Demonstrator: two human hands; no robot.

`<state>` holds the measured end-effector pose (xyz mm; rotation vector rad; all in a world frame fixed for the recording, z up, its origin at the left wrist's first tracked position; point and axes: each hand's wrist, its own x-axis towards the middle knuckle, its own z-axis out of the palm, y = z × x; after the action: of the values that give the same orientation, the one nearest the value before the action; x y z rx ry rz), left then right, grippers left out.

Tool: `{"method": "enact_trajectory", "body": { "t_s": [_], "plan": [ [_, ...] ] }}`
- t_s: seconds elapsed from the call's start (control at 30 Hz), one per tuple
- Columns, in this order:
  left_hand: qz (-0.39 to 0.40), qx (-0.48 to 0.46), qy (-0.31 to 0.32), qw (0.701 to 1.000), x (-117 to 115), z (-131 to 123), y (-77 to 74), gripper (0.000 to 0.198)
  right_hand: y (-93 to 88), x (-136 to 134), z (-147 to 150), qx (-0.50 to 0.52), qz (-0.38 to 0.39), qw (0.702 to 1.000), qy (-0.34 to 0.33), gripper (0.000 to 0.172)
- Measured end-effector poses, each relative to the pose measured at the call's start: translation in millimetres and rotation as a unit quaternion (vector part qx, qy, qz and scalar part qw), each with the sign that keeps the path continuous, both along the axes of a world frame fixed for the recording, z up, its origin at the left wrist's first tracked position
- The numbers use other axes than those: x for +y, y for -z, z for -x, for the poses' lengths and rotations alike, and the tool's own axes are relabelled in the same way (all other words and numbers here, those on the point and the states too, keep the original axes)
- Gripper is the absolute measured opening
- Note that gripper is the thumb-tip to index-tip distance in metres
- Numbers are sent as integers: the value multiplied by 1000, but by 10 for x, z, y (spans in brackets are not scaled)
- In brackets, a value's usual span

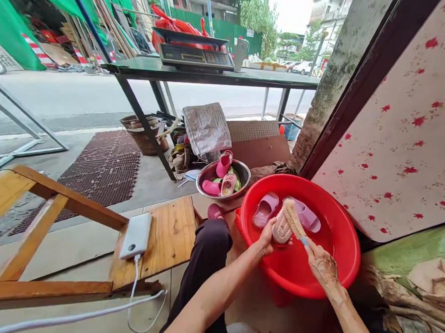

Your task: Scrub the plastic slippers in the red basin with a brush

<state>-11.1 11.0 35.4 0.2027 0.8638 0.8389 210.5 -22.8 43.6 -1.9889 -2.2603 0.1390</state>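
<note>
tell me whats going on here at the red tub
A person works over a red basin. The left hand holds a small slipper above it, and the right hand holds a brush with its bristles against that slipper. Two pink slippers lie in the basin; a metal bowl beyond holds more.

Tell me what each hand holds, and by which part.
The left hand grips a slipper by its edge; the right hand holds a brush by its handle.

Paved floor [77,244], red basin [353,254], steel bowl [245,170], wooden board [171,234], brown mat [103,171]
</note>
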Motion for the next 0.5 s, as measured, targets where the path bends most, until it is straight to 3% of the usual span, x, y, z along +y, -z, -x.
{"method": "enact_trajectory", "body": {
  "t_s": [0.13,0.3,0.4,0.5],
  "plan": [
    [-9,38,-27,999,15,108,36,74,6,147,-94,-55,101,993,35,42],
    [12,84,-93,992,88,120,111,58,172,26,-180,-129,121,984,3,27],
    [34,152,-105,982,105,78,128,44,139,7,-217,-79,152,985,4,39],
    [8,212,-90,973,46,31,92,34,-37,-41,-290,-30,174,984,20,56]
  ]
}}
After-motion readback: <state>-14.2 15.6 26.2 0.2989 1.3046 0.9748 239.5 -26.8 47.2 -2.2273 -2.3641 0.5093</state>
